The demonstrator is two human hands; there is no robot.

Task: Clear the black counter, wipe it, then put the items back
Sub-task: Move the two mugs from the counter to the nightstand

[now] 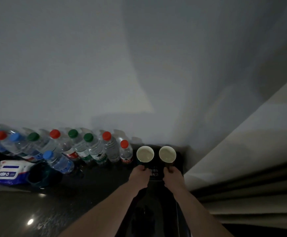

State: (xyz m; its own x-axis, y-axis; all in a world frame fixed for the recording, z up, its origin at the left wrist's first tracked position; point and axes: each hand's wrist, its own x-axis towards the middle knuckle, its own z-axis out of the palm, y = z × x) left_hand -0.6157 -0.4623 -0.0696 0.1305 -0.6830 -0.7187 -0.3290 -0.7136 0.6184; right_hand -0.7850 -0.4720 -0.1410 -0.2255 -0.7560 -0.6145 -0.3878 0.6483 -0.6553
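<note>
Two cream-lined mugs, the left mug (pixel 145 154) and right mug (pixel 167 154), are held by their handles in the left hand (pixel 140 174) and right hand (pixel 172 175) at the black counter (pixel 94 189) corner, while bottles (pixel 94 147) and a wipes pack (pixel 9 170) remain on it, so whether clearing or restocking is under way cannot be told.

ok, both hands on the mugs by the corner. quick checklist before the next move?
1. Left hand grips the left mug at its near side: ok.
2. Right hand grips the right mug the same way: ok.
3. Both mugs upright, mouths up: ok.
4. Mugs hold liquid or not: cannot tell, only pale insides show.
5. Room on the left: not ok, the red-capped bottle stands right beside the left mug.
6. Mugs resting on the black counter or lifted off it: cannot tell, the bases are hidden in the dark.
</note>
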